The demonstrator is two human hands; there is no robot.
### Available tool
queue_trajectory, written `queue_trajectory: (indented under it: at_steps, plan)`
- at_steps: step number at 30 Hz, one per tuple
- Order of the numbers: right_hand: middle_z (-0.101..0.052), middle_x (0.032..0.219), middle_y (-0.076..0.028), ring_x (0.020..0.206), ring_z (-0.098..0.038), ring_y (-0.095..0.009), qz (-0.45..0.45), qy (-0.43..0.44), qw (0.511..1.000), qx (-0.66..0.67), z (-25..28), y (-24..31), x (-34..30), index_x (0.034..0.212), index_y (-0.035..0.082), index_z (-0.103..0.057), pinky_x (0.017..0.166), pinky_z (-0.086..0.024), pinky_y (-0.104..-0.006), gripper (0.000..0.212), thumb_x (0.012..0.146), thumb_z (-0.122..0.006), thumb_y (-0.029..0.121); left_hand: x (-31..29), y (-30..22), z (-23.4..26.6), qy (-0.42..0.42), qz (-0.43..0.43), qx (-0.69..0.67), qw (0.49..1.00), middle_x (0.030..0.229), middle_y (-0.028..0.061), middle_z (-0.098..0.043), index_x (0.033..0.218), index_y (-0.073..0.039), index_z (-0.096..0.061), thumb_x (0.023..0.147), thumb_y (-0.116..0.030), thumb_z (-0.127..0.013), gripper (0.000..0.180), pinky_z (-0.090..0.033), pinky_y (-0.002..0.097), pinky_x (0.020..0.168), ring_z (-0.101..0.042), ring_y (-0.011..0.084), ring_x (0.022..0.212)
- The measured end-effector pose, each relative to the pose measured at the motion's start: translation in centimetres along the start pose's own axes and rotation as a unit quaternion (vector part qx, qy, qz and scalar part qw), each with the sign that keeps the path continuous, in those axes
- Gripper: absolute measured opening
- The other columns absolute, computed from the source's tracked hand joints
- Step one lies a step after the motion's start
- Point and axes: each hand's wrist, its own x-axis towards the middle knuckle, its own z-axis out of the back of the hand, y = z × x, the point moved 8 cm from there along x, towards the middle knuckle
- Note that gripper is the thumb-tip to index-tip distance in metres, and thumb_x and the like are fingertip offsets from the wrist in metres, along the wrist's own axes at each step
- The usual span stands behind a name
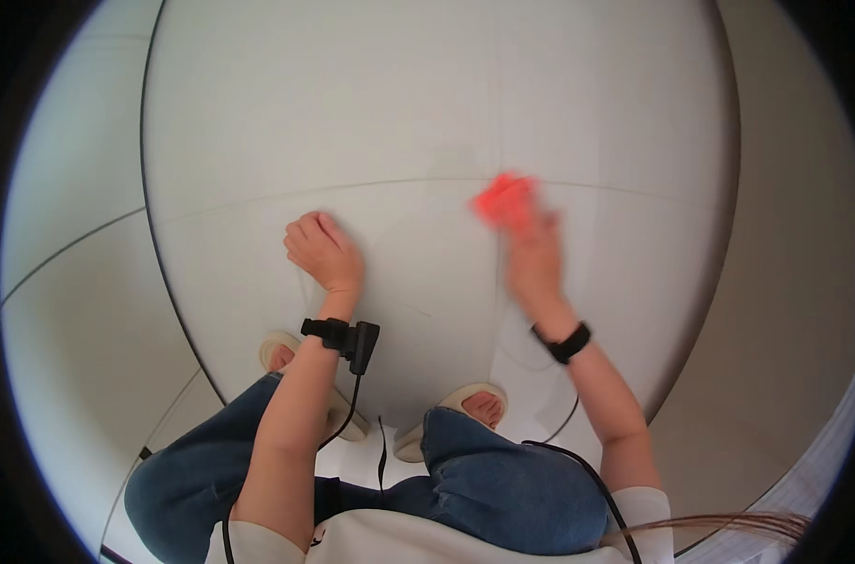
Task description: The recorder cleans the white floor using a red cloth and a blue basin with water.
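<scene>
The right hand [537, 268] has hold of a red cloth [507, 200], its fingers bent over the near right side of it. Motion blur softens both, so how tightly the fingers close, and the cloth's weave, cannot be told; its outline looks crumpled and irregular. The cloth is over the pale floor [399, 94], at the seam [380, 182] that curves across between large, smooth tiles with a dull sheen. Whether its whole underside touches them is unclear.

The left hand [326, 252] is near the same seam, well apart from the cloth, its fingers curled inward into a loose fist, with nothing seen in their grasp. A black strap with a boxy, hard-looking black device [363, 346] circles that wrist, and a thin, flexible cable [352, 409] hangs from it. A flat black band [568, 344] wraps the right wrist. Below are creased blue denim trousers [517, 479] and thick-soled, open-toed cream slippers [411, 445].
</scene>
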Motion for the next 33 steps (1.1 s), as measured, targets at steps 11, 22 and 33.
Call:
queue_trajectory:
  at_steps: [11, 22, 33]
  plan:
    - [-0.028, 0.153, -0.011, 0.143, -0.021, -0.031, 0.18, 0.043, 0.98, -0.07, -7.6, 0.1, 18.9, 0.147, 0.012, -0.032, 0.11, -0.011, -0.0645, 0.057, 0.091, -0.04, 0.002, 2.0, 6.1, 1.8, 0.033, 0.25, -0.351, 0.902, 0.082, 0.002, -0.054, 0.094, -0.003, -0.054, 0.1, -0.019, -0.045, 0.02, -0.042, 0.0253, 0.075, -0.049, 0.0105, 0.079]
    - [-0.026, 0.154, -0.01, 0.142, -0.024, -0.028, 0.194, 0.007, 0.976, -0.101, -11.6, -1.6, 36.2, 0.147, 0.022, -0.033, 0.112, -0.01, -0.0611, 0.061, 0.09, -0.041, 0.002, -3.5, 14.1, 3.6, -0.063, 0.313, -0.181, 0.93, 0.095, 0.0118, -0.054, 0.096, -0.002, -0.054, 0.098, -0.017, -0.044, 0.019, -0.043, 0.0343, 0.075, -0.052, 0.0257, 0.084]
    - [-0.035, 0.15, -0.01, 0.133, -0.041, -0.024, 0.575, 0.381, 0.724, 0.031, -17.0, 13.6, 0.1, 0.138, 0.016, -0.046, 0.111, -0.027, -0.0539, 0.056, 0.082, -0.049, 0.005, -17.1, 19.7, 3.9, -0.196, 0.471, 0.079, 0.856, 0.094, 0.0156, -0.049, 0.094, 0.001, -0.048, 0.097, -0.014, -0.042, 0.017, -0.041, 0.0414, 0.078, -0.05, 0.0336, 0.088]
